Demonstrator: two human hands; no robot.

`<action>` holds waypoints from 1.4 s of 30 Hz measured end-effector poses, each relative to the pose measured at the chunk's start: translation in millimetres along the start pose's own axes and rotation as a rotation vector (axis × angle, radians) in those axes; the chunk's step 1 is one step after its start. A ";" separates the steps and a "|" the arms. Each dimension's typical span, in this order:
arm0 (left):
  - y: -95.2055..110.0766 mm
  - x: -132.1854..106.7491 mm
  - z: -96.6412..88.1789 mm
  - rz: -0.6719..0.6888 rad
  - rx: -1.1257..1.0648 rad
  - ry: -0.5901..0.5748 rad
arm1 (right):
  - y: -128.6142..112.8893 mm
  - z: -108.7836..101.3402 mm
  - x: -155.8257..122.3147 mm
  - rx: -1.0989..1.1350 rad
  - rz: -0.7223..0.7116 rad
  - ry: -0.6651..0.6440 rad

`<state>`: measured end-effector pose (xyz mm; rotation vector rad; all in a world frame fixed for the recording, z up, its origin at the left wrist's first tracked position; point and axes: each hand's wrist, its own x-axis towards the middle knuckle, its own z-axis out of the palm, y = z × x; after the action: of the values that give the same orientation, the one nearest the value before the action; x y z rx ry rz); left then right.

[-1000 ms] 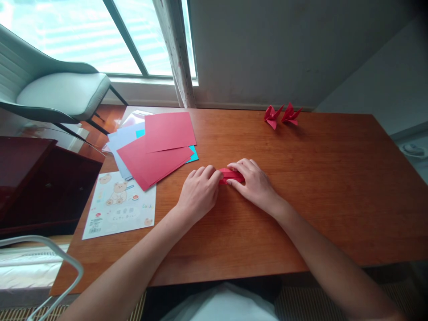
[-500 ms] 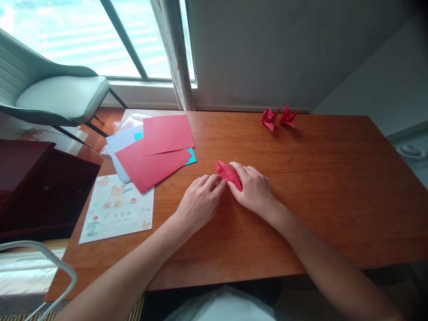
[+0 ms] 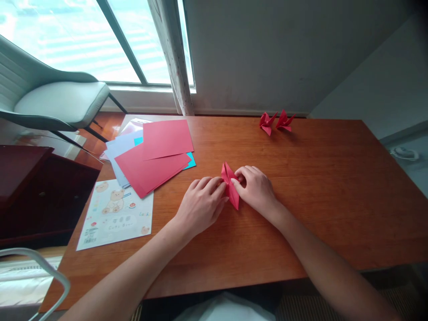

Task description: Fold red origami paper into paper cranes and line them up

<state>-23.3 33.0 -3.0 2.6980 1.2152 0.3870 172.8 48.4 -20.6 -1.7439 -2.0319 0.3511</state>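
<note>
A small folded red paper piece [image 3: 230, 185] lies on the wooden desk [image 3: 317, 187], long and pointed, running near to far. My left hand [image 3: 200, 203] rests against its left edge with fingers curled on it. My right hand [image 3: 256, 189] pinches its right side with thumb and forefinger. Both hands touch the paper at its middle.
Loose red, blue and white paper sheets [image 3: 154, 151] lie at the desk's left. A printed bear card [image 3: 117, 214] sits nearer me. Two finished red origami figures [image 3: 274, 121] stand at the far edge by the wall. A grey chair [image 3: 56, 98] is left, by the window.
The folded red piece has turned from lying crosswise under my fingers to pointing near to far, and my fingers have shifted to its two sides.
</note>
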 end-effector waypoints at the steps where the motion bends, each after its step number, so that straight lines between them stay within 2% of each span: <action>1: 1.0 -0.3 -0.8 0.002 -0.006 0.002 | 0.4 0.1 0.2 0.000 0.018 -0.006; 5: 5.0 -2.1 -1.8 0.030 -0.023 0.008 | 1.0 0.7 -0.5 0.000 0.061 -0.044; 12: -2.8 -2.3 3.1 0.038 0.048 0.005 | -1.4 0.9 -2.4 0.029 -0.001 -0.093; 20: -26.3 -3.3 -0.1 0.071 -0.001 -0.004 | -2.4 -9.1 -0.8 0.113 -0.260 -0.125; 25: -28.1 -1.8 0.0 0.070 -0.038 -0.014 | -2.5 -13.3 -1.3 0.068 -0.347 -0.126; 30: -28.5 -1.9 1.0 0.063 -0.058 -0.029 | 2.8 -8.7 0.9 0.086 -0.475 -0.110; 35: -25.6 -1.6 0.9 0.062 -0.020 -0.012 | 4.7 -4.6 1.2 0.097 -0.500 -0.112; 42: -19.4 -0.9 4.6 0.049 0.062 0.082 | 5.3 -1.3 0.1 0.109 -0.474 -0.098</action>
<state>-36.3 44.9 -12.3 2.7944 1.2037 0.4793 178.0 49.2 -21.9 -1.1516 -2.3618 0.3886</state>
